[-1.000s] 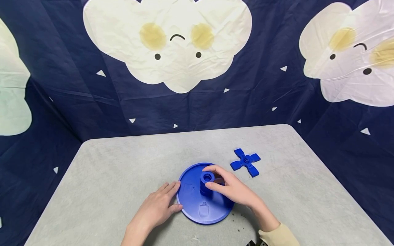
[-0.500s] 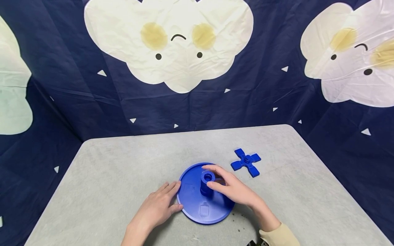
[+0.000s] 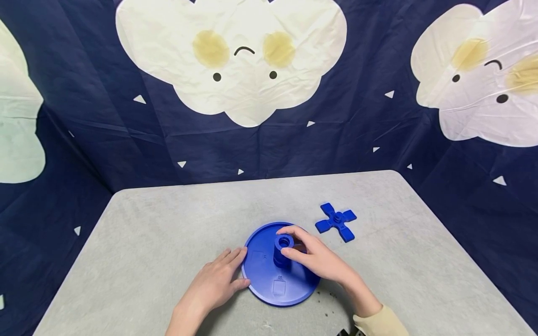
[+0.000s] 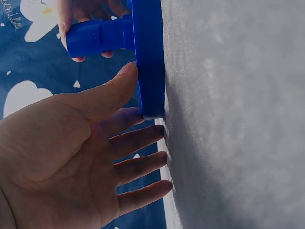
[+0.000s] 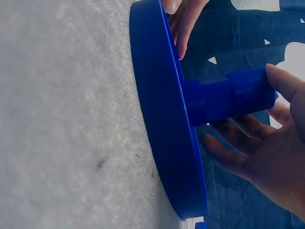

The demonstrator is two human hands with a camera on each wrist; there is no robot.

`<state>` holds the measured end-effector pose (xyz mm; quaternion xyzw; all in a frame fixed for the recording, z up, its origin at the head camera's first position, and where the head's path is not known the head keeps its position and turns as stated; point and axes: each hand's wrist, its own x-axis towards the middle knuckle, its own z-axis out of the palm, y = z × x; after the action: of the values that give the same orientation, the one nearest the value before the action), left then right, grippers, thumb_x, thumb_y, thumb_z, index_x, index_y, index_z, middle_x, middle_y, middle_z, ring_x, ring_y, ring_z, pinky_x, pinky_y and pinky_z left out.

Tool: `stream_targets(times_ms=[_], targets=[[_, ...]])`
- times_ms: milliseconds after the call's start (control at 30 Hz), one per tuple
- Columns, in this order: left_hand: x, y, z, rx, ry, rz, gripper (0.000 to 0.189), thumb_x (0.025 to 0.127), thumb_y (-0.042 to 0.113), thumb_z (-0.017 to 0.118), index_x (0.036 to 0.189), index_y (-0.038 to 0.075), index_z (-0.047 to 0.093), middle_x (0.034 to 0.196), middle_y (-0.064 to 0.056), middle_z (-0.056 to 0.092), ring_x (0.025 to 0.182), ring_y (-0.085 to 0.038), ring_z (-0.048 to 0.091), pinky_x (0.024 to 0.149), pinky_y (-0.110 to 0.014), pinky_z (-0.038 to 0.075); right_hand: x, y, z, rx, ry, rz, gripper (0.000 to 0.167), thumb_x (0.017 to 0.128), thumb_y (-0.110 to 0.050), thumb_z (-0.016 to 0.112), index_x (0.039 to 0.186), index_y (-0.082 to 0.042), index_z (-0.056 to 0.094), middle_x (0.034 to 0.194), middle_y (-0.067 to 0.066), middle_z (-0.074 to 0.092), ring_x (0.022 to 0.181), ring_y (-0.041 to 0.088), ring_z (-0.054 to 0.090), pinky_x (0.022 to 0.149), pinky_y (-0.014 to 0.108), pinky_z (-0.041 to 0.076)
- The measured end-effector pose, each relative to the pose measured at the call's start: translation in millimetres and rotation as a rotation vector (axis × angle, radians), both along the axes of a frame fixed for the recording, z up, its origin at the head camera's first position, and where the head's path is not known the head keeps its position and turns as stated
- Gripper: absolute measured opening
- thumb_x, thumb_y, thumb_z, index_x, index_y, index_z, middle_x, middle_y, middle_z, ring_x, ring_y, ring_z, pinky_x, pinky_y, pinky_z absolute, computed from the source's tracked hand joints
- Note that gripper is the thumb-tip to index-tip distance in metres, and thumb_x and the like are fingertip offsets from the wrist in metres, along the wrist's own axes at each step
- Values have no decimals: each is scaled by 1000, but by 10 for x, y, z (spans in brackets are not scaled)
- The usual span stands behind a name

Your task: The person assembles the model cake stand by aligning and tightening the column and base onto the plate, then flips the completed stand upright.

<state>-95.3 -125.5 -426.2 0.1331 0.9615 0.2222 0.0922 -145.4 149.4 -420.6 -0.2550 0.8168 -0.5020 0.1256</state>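
A round blue plastic disc with a raised rim lies flat on the table, near the middle of the head view. From its centre rises an upright blue hollow post, seen side-on in the right wrist view as a stepped cylinder. My right hand grips the upper post between thumb and fingers; some fingers are hidden behind it. At the disc's left edge, my left hand touches the rim with thumb and index finger. Its other fingers extend straight to the tabletop, as the left wrist view shows.
A blue cross-shaped piece with a central knob lies on the grey table, beyond the disc to the right. Small dark crumbs dot the surface near the right forearm. Dark blue cloth with white clouds hangs around the table.
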Motion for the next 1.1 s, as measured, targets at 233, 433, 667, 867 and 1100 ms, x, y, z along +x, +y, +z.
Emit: stream_targets(times_ms=[233, 433, 667, 867, 1100], targets=[[16, 2, -8, 5, -3, 2, 72, 92, 41, 75, 153, 11, 51, 158, -13, 51, 149, -42, 43, 112, -69, 41, 12, -5, -1, 6, -4, -4, 40, 104, -33, 62, 142, -24, 55, 143, -4, 58, 120, 13, 62, 103, 25, 54], [22, 10, -14, 6, -6, -2, 71, 92, 41, 74, 153, 11, 51, 158, -12, 51, 149, -42, 43, 112, -69, 41, 19, 0, -1, 6, -4, -10, 37, 104, -35, 62, 140, -31, 55, 145, -4, 57, 125, 14, 61, 106, 27, 53], [4, 15, 5, 0, -3, 1, 72, 92, 42, 74, 153, 12, 50, 158, -12, 50, 149, -42, 43, 112, -69, 41, 7, 6, 5, 20, 12, -20, 37, 104, -35, 62, 140, -32, 55, 146, -2, 58, 129, 14, 60, 108, 30, 53], [8, 13, 21, -2, 4, -2, 73, 92, 42, 74, 153, 11, 50, 158, -12, 51, 148, -42, 43, 112, -69, 41, -4, 60, 40, 33, 22, -19, 45, 103, -36, 63, 146, -26, 54, 149, 1, 58, 133, 19, 59, 111, 40, 52], [23, 4, 12, 11, 23, -9, 72, 91, 40, 75, 151, 9, 52, 157, -13, 52, 148, -43, 44, 111, -69, 42, -67, 229, 98, 22, 109, -57, 43, 103, -33, 64, 144, -27, 55, 143, 10, 64, 130, 26, 64, 107, 48, 54]])
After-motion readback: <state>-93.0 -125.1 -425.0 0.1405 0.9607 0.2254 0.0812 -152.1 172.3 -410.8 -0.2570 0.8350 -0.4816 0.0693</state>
